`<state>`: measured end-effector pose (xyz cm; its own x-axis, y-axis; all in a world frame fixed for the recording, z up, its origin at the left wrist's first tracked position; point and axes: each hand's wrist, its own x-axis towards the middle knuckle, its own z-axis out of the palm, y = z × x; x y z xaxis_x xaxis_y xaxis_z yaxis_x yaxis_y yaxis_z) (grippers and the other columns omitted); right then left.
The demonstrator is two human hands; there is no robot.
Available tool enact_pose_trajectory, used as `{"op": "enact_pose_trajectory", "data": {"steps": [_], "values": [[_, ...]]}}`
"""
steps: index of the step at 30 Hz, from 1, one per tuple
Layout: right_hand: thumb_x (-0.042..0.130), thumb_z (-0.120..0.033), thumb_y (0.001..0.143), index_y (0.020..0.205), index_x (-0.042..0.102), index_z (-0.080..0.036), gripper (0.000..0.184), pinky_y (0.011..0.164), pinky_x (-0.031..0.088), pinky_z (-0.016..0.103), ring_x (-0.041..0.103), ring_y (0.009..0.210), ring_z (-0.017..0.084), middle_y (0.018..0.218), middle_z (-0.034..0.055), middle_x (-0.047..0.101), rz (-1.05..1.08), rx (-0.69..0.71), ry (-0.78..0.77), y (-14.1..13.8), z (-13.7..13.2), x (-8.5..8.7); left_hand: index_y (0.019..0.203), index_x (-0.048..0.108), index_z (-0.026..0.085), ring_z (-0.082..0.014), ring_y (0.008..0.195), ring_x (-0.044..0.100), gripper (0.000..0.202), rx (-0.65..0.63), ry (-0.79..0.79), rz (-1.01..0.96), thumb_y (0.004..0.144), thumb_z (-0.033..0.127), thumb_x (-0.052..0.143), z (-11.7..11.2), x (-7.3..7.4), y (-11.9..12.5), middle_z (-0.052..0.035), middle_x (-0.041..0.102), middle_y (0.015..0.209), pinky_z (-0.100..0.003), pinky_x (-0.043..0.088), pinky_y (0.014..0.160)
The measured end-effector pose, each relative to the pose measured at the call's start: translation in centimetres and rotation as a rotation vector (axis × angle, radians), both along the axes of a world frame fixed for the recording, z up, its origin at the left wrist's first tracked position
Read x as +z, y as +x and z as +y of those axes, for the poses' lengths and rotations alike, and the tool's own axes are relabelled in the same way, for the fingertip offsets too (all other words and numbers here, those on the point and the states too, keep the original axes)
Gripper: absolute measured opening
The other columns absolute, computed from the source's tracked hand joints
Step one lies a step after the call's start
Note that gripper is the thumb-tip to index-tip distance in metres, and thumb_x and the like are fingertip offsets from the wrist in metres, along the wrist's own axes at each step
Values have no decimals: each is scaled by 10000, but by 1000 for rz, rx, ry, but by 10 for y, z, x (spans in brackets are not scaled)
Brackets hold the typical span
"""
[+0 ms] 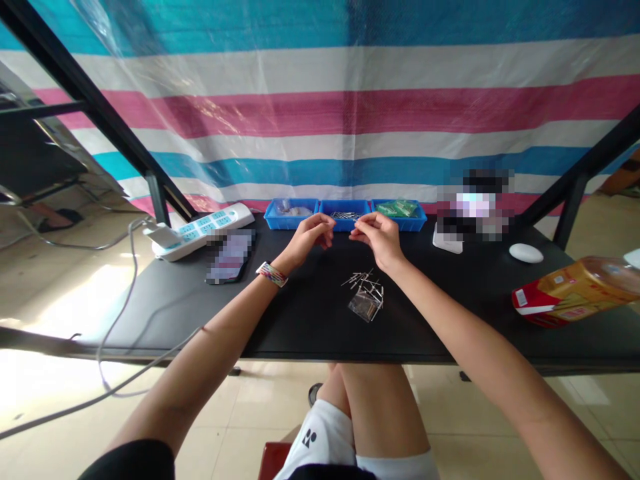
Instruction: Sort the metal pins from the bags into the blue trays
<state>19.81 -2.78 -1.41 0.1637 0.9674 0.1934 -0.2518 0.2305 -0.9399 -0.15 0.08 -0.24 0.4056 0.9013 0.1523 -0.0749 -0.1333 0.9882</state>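
My left hand (314,233) is raised just in front of the blue tray's middle compartment, with its thumb and fingers pinched together. Facing it a short gap away, my right hand (379,238) is closed in a similar pinch. Anything between either set of fingertips is too small to make out. Thin silvery metal pieces (345,215) lie in the middle compartment of the blue tray (295,224). Below my hands, a loose pile of slim metal pins (361,280) rests on the black table beside a small clear plastic bag (364,305) with dark contents.
Clear bags (290,209) fill the tray's left compartment, green packets (399,209) its right one. A power strip (210,230) and a phone (231,257) lie to the left. On the right are a white mouse (526,253) and a large drink bottle (575,293). A grey cable (131,293) hangs at left.
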Motion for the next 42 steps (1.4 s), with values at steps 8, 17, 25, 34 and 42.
{"op": "enact_pose_trajectory", "data": {"steps": [8, 17, 25, 34, 42], "values": [[754, -412, 797, 995, 830, -161, 329, 465, 377, 257, 468, 467, 106, 606, -24, 623, -512, 56, 10, 29, 8, 4, 990, 647, 174, -109, 597, 606, 269, 4, 2, -7, 839, 385, 719, 4, -4, 0, 17, 630, 738, -222, 461, 553], [787, -146, 700, 764, 825, -196, 90, 608, 427, 255, 624, 632, 144, 674, -14, 719, -1076, 561, 15, 37, -17, 20, 973, 654, 166, -113, 588, 604, 217, -4, 5, 10, 830, 326, 686, -1, -2, 1, 14, 624, 723, -232, 468, 564], [767, -94, 655, 702, 823, -220, 145, 634, 468, 261, 659, 667, 169, 725, -2, 774, -1061, 581, 34, 37, -16, 11, 946, 666, 165, -116, 582, 604, 206, -29, 5, 17, 824, 327, 707, 0, -3, 1, 12, 624, 711, -233, 454, 555], [726, -109, 692, 842, 798, -183, 182, 628, 440, 248, 604, 633, 132, 695, -26, 711, -964, 515, 33, 31, -13, 9, 931, 672, 167, -124, 580, 600, 214, -28, -5, 40, 818, 344, 714, 0, -3, 2, 6, 625, 703, -239, 459, 562], [823, -372, 731, 810, 732, -175, 232, 517, 456, 248, 637, 588, 152, 709, 22, 718, -457, 288, 9, 22, -8, 6, 903, 685, 153, -136, 602, 643, 234, -94, 11, 161, 843, 379, 678, 1, -5, 3, -29, 674, 730, -231, 472, 556]]}}
